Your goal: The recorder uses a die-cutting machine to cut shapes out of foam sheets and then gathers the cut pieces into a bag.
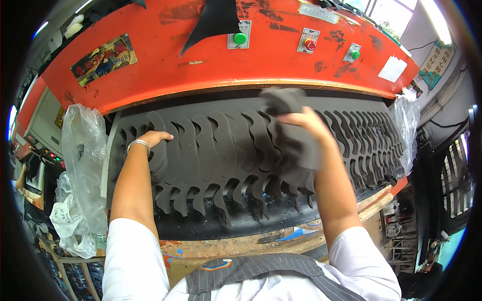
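A dark grey foam sheet (191,168), cut into rows of wavy, curved pieces, lies across the bed of a red machine. My left hand (154,139) grips a small stack of curved foam pieces (159,164) at the sheet's left part, thumb pointing right. Right of the middle, my right hand (306,121) is closed on a bundle of foam pieces (297,145), held over the sheet. Both that hand and its bundle are smeared by motion. Between my hands, cut foam pieces (228,143) lie side by side, some overlapping or tilted.
The red machine beam (211,65) spans the far side, with a green button (240,38) and a red knob (310,44). Clear plastic bags (83,165) hang at the left; another plastic bag (405,123) is at the right. A worn wooden edge (201,249) runs nearest me.
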`<state>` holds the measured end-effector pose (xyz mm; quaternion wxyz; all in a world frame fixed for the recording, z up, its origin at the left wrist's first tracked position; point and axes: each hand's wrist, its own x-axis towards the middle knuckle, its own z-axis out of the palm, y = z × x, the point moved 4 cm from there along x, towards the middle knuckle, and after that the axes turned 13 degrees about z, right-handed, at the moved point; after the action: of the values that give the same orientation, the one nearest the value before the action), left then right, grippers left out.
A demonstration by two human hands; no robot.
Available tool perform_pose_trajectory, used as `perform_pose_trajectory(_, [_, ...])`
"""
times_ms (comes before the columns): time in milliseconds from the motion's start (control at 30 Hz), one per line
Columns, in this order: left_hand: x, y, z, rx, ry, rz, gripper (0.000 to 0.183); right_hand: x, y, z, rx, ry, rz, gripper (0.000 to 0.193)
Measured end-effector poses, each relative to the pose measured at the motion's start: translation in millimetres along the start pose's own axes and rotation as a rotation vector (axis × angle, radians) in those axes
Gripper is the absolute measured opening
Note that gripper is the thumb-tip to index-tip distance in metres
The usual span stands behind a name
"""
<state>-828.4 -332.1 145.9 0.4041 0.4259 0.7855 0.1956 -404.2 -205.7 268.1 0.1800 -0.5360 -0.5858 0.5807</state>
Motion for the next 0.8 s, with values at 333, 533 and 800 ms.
perform_pose_trajectory(333, [-86.0, -36.2, 19.9, -0.790, 0.600, 0.370, 0.055, 111.4, 34.5, 42.2, -0.466, -0.164, 0.235, 0.080])
perform_pose_trajectory(533, [-265.1, -10.1, 3.9, -1.510, 0.564, 0.888, 0.052, 121.8, 40.5, 27.6, -0.324, -0.198, 0.322, 0.057])
perform_pose_trajectory(800, [-198.4, 48.0, -6.5, -0.980, 0.417, 0.318, 0.034, 92.0, 27.3, 41.9, -0.285, -0.307, 0.457, 0.049])
